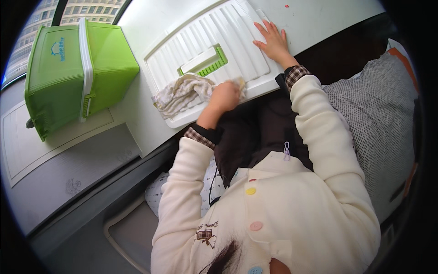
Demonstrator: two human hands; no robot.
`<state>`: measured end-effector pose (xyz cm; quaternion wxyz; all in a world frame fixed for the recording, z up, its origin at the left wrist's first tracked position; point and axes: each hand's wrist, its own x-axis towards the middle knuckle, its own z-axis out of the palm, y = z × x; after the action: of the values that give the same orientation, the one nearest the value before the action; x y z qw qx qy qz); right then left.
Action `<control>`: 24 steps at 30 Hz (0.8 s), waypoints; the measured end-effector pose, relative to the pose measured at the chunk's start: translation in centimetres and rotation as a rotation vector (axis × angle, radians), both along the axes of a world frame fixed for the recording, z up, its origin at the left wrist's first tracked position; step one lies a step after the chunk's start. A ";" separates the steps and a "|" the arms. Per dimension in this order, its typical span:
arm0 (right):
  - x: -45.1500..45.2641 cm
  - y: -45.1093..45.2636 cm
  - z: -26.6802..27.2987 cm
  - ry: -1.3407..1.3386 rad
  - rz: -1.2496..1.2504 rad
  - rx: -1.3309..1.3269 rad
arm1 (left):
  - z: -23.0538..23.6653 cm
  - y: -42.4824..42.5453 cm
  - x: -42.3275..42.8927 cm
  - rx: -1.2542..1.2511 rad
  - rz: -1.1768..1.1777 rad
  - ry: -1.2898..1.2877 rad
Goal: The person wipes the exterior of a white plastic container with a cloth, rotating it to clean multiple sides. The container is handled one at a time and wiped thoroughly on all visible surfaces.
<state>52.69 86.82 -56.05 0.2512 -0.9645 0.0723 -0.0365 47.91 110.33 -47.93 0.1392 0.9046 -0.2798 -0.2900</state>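
Note:
My left hand (225, 97) is closed on a bunched, pale patterned cloth (186, 90), slightly blurred. The cloth lies over the near left part of a white ribbed plastic storage-box lid (239, 41), and a crumpled end shows beyond my knuckles. Set into the lid's middle is a white and green carrying handle (205, 62). My right hand (274, 41) rests palm down at the lid's right edge, fingers apart and holding nothing. The lid lies flat along the near edge of a white table (328, 20).
A green plastic storage box (109, 51) with a white band and printed writing stands left of the lid, by a window (89, 10). A grey dotted fabric (379, 89) is at right. A chair (130, 229) stands lower left. A tiny red bit (286, 6) lies on the table.

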 end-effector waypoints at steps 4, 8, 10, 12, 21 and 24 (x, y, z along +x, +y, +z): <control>0.1 0.1 0.2 0.033 0.007 0.010 | 3.1 3.8 5.2 -0.149 0.484 0.427; 0.0 0.1 0.0 0.065 0.005 -0.010 | 5.3 5.9 11.0 -0.477 0.846 0.074; 0.0 0.1 -0.1 0.051 0.011 -0.002 | 5.5 5.3 14.8 -0.348 0.697 -0.268; -0.1 0.1 -0.1 0.032 0.012 0.000 | 4.5 3.9 18.3 -0.203 0.582 -0.515; -0.4 -0.1 -0.6 -0.065 0.021 -0.010 | -4.9 1.1 18.1 0.086 0.413 -0.694; -0.3 -0.1 -0.6 -0.067 0.024 -0.015 | -3.4 1.6 14.3 0.109 0.348 -0.545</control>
<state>52.34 86.74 -56.66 0.2467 -0.9654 0.0520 -0.0661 62.18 111.95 -51.37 0.0578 0.9893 -0.1318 -0.0237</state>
